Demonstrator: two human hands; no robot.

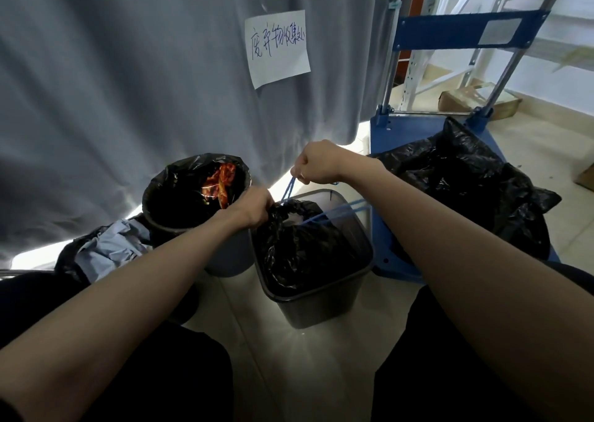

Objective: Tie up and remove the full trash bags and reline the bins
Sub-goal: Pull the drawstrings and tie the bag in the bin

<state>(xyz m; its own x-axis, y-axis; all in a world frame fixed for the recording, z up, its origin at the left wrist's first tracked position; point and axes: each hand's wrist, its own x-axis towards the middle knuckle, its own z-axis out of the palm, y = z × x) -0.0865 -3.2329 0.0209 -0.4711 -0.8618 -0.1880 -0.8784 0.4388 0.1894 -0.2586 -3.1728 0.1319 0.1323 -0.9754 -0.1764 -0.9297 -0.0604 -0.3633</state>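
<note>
Black trash bag (299,248) — neck gripped by left hand (254,208), drawstring (291,188) by right hand (316,163).

Square bin (321,296) w/ bag (299,248) in it sitting right of round bin (225,261); cart (395,132) standing further right, curtain (128,68) hanging behind.

white paper sign (278,47) on grey curtain (128,84), handwritten "废弃物收集处"

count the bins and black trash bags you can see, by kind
Bins: 2, a round grey plastic bin and a square dark plastic bin.
Black plastic trash bags: 4, at.
Total: 6
</note>
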